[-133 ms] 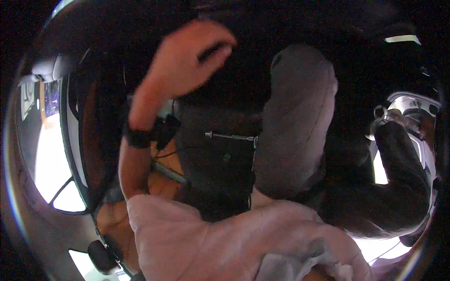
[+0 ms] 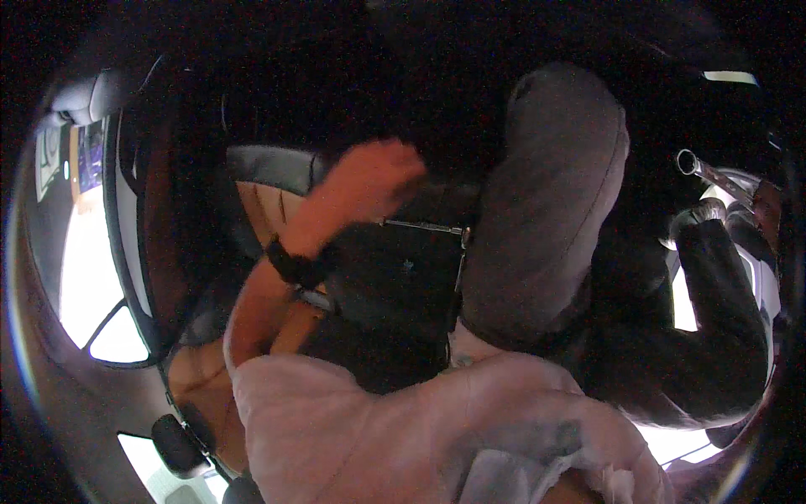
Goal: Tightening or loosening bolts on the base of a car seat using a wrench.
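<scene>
From my end of the feed, I have the left hand point(image 2: 369, 181) out over the dark middle of the cabin, a black wristband point(image 2: 294, 265) round its wrist. Its fingers look curled inward, but they are blurred and I cannot tell whether they are clenched on something or bare. The right hand is out of my view.

The slim metal rod point(image 2: 426, 226) lies just right of that hand and slightly nearer, its right end beside the grey trouser leg point(image 2: 554, 197). Whether the hand touches its left end I cannot make out.

To the left is a tan-and-black car seat point(image 2: 273, 168), with a bright window point(image 2: 91, 260) beyond it. Far to the right, a metal tube point(image 2: 718, 177) shows its open end above the dark trouser leg point(image 2: 709, 319).

My worry is the poor light: with the rod's left end so close behind the hand, I could misjudge depth, and a sweep to the right might knock it. A shift of the grey leg could nudge its other end. The wristband might also catch on the seat edge if the wrist dropped low, and the tube's support is too dark for me to trust.
</scene>
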A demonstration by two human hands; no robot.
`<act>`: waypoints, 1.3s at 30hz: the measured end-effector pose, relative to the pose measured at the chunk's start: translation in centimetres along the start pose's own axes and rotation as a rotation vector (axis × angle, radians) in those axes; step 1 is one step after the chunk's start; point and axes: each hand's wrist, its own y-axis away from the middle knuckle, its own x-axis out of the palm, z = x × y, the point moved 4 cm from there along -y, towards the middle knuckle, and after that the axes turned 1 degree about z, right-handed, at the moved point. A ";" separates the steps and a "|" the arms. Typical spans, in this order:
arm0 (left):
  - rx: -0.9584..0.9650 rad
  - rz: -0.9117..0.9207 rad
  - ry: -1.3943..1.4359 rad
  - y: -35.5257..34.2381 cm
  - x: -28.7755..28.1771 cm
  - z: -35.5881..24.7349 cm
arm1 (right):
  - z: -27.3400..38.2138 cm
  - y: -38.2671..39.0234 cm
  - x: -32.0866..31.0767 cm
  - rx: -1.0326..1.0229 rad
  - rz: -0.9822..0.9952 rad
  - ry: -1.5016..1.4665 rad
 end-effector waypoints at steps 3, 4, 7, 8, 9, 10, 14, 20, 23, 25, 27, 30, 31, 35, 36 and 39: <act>-0.059 0.211 0.114 3.5 6.4 -2.7 | -1.5 -1.6 2.7 0.047 0.025 -0.124; -0.060 0.210 0.115 4.2 7.8 -3.4 | -2.1 -2.1 4.3 0.046 -0.005 -0.078; -0.088 -0.065 0.000 5.2 8.7 -4.2 | -3.9 -2.8 8.5 0.051 -0.107 0.050; -0.125 0.010 -0.014 5.7 9.2 -3.8 | -4.2 -2.7 8.8 0.055 -0.142 0.093; -0.168 0.085 -0.009 6.6 10.3 -3.5 | -3.1 -3.3 8.3 0.056 -0.128 0.099; -0.166 0.089 -0.008 7.3 10.2 -3.7 | -1.8 -3.6 7.6 0.124 0.010 -0.015; -0.327 0.095 -0.073 11.0 9.8 -2.3 | -2.2 -4.2 8.1 0.283 0.263 -0.025; -0.320 -0.059 -0.027 9.8 8.0 -3.8 | -3.0 -2.4 7.8 0.106 0.034 -0.106; -0.377 0.047 0.147 9.3 11.1 -7.0 | -4.1 -2.8 9.9 0.544 0.173 -0.471; -0.395 0.129 0.220 7.8 12.1 -10.3 | -7.3 -2.2 12.0 0.223 0.032 -0.493; -0.765 0.435 0.560 7.1 13.8 -12.5 | -6.1 -1.2 10.8 0.034 -0.230 -0.093; -0.675 0.049 0.708 7.1 17.4 -12.8 | -7.7 -0.8 10.2 0.072 -0.142 -0.066; -0.683 0.058 0.686 7.9 17.0 -12.8 | -6.4 -1.9 10.1 0.062 -0.153 -0.086; -0.825 0.255 0.476 12.4 15.2 -11.3 | -3.3 -3.2 9.1 0.386 0.067 -0.482; -0.855 0.321 0.380 13.8 15.2 -10.5 | -3.4 -2.9 9.4 0.525 0.056 -0.673; -0.853 0.207 0.216 19.7 14.1 -8.4 | -5.5 -4.2 12.0 0.487 0.054 -0.776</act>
